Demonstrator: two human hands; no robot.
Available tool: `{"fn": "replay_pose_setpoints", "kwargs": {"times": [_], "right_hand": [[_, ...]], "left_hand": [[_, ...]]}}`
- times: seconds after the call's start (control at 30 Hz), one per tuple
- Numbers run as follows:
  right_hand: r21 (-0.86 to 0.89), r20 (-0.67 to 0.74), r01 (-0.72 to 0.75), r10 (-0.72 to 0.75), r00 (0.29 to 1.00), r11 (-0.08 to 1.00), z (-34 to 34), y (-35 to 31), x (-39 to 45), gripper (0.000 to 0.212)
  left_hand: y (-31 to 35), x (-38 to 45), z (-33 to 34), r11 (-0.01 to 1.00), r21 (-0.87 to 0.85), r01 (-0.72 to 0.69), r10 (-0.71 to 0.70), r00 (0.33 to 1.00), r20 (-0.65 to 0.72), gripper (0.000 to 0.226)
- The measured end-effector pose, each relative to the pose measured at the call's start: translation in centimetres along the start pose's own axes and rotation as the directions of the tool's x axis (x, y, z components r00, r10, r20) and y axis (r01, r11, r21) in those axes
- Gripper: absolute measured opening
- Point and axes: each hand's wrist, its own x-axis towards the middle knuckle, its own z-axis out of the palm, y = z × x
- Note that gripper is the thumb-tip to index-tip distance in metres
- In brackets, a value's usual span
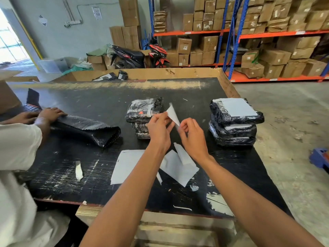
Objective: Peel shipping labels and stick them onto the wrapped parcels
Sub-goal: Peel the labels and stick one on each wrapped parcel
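Note:
Above the black table [89,107] my left hand [159,128] and my right hand [191,136] both pinch one white shipping label [172,114], which stands up between them. Behind my left hand sits a stack of two black wrapped parcels [144,108] with no white label on top. At the right stands a taller stack of black wrapped parcels [235,120]; its top one carries a white label [238,106]. Loose white sheets [124,166] and curled backing paper [179,166] lie on the table under my forearms.
A second person at the left, in a white shirt, presses both hands [44,114] on a roll of black bubble wrap [85,128]. A large cardboard bin [178,73] with parcels stands behind the table. Shelves of cartons [267,32] and a motorbike [156,54] fill the back.

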Motion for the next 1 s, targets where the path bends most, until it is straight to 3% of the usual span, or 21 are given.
{"fn": "replay_pose_setpoints", "kwargs": {"times": [0.07,0.17,0.23,0.3,0.4,0.5,0.6,1.0], "right_hand": [[0.019,0.012,0.013,-0.013,1.000,1.000,-3.1,1.9,0.7,0.007],[-0.008,0.014,-0.044,0.044,0.999,0.999,-3.1,2.4,1.2,0.011],[0.024,0.013,-0.124,0.123,0.992,0.992,-3.3,2.7,1.3,0.011],[0.134,0.048,-0.234,0.230,0.972,0.963,-3.6,2.6,1.5,0.007],[0.307,0.187,-0.415,0.373,0.909,0.857,-3.3,1.9,2.0,0.007],[0.408,0.319,-0.513,0.409,0.855,0.755,-2.1,1.0,3.2,0.008],[0.428,0.346,-0.550,0.432,0.833,0.718,-0.5,-0.4,5.1,0.009],[0.322,0.280,-0.508,0.433,0.857,0.799,8.0,-4.4,12.9,0.025]], "left_hand": [[-1.3,-2.2,2.7,0.999,-0.044,-0.023,0.022,0.999,-0.026,0.019],[-1.2,-2.0,2.0,0.991,-0.131,0.021,-0.016,0.999,0.042,0.007],[-1.3,-1.8,1.3,0.986,-0.156,0.051,-0.046,0.998,0.034,0.020],[-1.4,-1.3,0.9,0.999,0.048,-0.002,0.004,0.999,-0.054,0.031],[-1.0,-0.2,-0.3,0.900,0.434,-0.039,0.088,0.992,-0.093,0.032],[0.2,1.9,-1.9,0.838,0.545,-0.034,0.089,0.993,-0.074,0.027],[2.2,4.1,-3.4,0.816,0.570,-0.098,0.152,0.987,-0.048,0.009],[9.8,14.0,-7.1,0.798,0.586,-0.138,0.208,0.976,-0.055,0.016]]}}
